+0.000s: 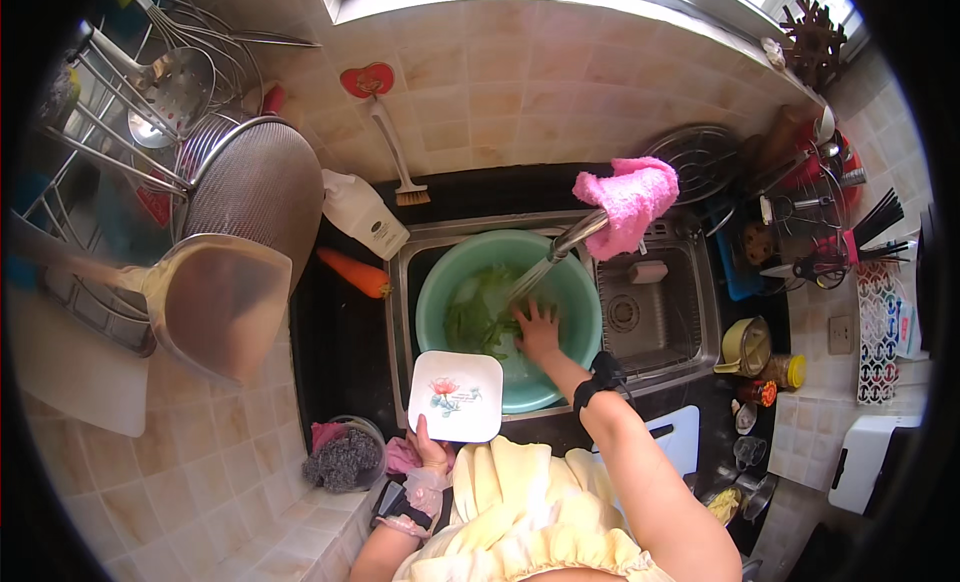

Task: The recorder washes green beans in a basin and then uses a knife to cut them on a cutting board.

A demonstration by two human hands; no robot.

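Observation:
A square white plate [455, 396] with a printed flower is held at its lower left edge by my left hand [430, 447]; the thumb lies on the rim. My right hand [538, 333], fingers spread, reaches into a green plastic basin [585, 349] with nothing seen in its grasp. Green leafy vegetables [476, 323] lie in the basin's water beside those fingertips. From the metal faucet [579, 235], water streams down among the leaves. A pink cloth [630, 203] is draped over the faucet.
The basin stands in a steel sink's left bowl; the right bowl [652, 319] holds a pinkish block. A carrot [352, 272] and a white pump bottle [366, 214] lie left. Overhanging the left side are a strainer [251, 184] and a wok spatula [221, 304]. Jars [784, 370] stand right.

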